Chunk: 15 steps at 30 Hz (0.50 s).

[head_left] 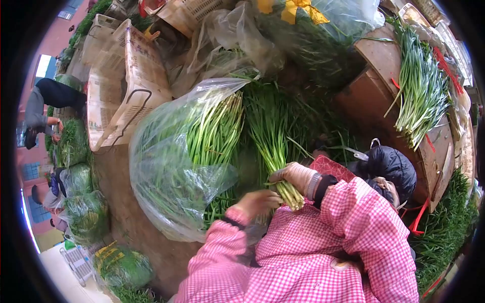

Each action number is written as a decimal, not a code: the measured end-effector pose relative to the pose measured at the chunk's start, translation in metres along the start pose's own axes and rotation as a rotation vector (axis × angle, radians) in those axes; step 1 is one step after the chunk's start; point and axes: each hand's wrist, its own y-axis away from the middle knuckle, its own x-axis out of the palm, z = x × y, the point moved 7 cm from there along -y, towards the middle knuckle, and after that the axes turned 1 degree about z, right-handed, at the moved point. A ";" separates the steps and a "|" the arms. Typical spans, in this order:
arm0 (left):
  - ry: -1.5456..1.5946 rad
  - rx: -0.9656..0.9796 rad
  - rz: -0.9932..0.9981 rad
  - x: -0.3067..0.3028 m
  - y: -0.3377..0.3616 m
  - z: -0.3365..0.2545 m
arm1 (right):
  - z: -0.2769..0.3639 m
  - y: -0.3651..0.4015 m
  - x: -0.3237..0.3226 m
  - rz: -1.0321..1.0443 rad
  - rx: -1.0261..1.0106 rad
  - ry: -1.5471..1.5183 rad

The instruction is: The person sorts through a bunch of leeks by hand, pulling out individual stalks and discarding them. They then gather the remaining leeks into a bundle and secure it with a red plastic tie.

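Note:
My right hand point(299, 179), in a pale glove, is closed around a bunch of long-stemmed greens point(270, 146). The pale cut ends stick out below the hand toward my body, and the leaves spread away from me. My left hand point(260, 203) is bare and blurred by motion; its fingertips are at the stem ends, and whether they grip any stalk cannot be made out. Left of the bunch lies a large clear plastic bag point(161, 187), partly open, full of similar stalks point(214, 131).
Further greens point(422, 83) with red ties lie on a wooden board point(374, 43) at the right. A dark rounded bundle point(391, 164) is beside my right arm. Plastic crates point(126, 81) stand at upper left. Wrapped bundles point(86, 217) and other people point(45, 106) are at far left.

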 end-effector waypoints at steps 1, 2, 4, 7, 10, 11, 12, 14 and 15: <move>0.069 -0.027 0.013 -0.001 -0.031 0.012 | 0.003 0.010 0.005 0.013 0.059 -0.056; 0.107 -0.033 -0.034 -0.004 -0.058 0.019 | 0.008 0.018 0.009 0.031 0.054 -0.096; 0.151 -0.024 -0.145 -0.016 -0.102 0.023 | 0.014 0.029 0.014 0.064 0.041 -0.182; 0.160 -0.003 -0.266 -0.034 -0.130 0.020 | 0.043 0.068 0.020 0.205 -0.109 0.024; 0.119 -0.009 -0.326 -0.049 -0.140 0.022 | 0.072 0.142 0.032 0.286 -0.227 0.210; 0.097 -0.013 -0.333 -0.050 -0.140 0.022 | 0.078 0.163 0.033 0.283 -0.216 0.198; 0.075 -0.025 -0.331 -0.050 -0.137 0.022 | 0.080 0.183 0.028 0.239 -0.132 0.078; -0.019 -0.067 -0.257 -0.038 -0.120 0.014 | 0.097 0.229 0.019 0.160 -0.101 0.237; -0.102 -0.059 -0.164 -0.013 -0.094 -0.005 | 0.100 0.244 0.009 0.093 -0.146 0.226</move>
